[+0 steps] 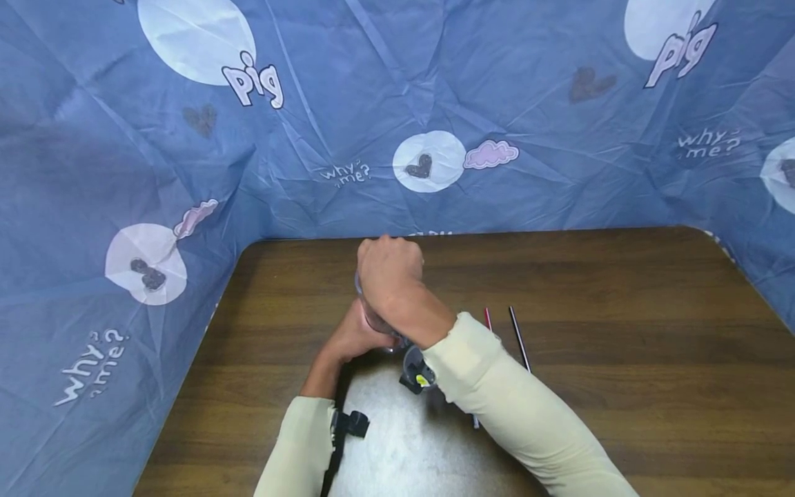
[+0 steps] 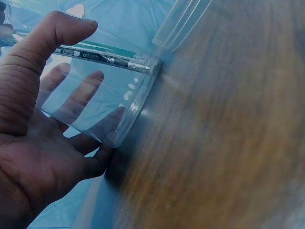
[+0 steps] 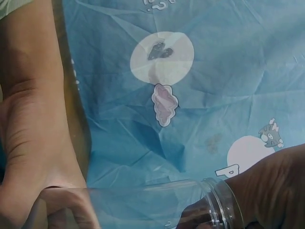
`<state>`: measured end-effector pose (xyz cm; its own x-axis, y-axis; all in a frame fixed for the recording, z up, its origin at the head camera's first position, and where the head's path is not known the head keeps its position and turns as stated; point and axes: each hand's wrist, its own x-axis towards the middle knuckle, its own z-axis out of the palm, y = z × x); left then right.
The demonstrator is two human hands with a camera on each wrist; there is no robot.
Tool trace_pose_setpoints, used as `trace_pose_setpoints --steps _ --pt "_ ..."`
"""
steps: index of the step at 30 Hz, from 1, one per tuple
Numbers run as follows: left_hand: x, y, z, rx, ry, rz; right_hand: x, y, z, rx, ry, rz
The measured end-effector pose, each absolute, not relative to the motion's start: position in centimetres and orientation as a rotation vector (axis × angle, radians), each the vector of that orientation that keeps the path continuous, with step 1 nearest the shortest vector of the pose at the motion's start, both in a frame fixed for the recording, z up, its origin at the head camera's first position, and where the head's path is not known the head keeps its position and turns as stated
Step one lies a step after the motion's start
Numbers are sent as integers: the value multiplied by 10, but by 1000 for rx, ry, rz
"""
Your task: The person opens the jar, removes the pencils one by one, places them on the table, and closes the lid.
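Observation:
My left hand grips a clear plastic jar, thumb on one side and fingers seen through the wall on the other. Inside the jar lies a dark pencil marked HB, its ferrule end close to the jar's bottom; a green strip runs alongside. My right hand is at the jar's mouth, knuckles up in the head view. Its fingers reach inside the rim in the right wrist view, and fingertips hold the pencil's other end in the left wrist view.
A red pencil and a dark pencil lie on the brown wooden table, partly behind the right sleeve. A clear curved rim stands beyond the jar. Blue printed cloth hangs around the table.

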<state>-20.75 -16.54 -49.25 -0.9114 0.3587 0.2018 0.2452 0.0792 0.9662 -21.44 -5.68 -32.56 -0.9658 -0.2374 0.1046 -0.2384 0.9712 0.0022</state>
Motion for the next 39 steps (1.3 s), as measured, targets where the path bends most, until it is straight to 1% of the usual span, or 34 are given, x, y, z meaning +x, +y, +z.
trace_pose_setpoints --steps 15,23,29,39 --pt "-209 -166 -492 618 2241 1956 -215 -54 -328 370 -2989 112" --pt "-211 -168 -495 646 2294 1930 -209 -53 -331 448 -2876 164" --pt "-209 -167 -492 641 2261 1930 -212 -49 -328 445 -2952 186" --pt "-211 -167 -493 710 2218 1953 -215 -43 -327 505 -2982 299"
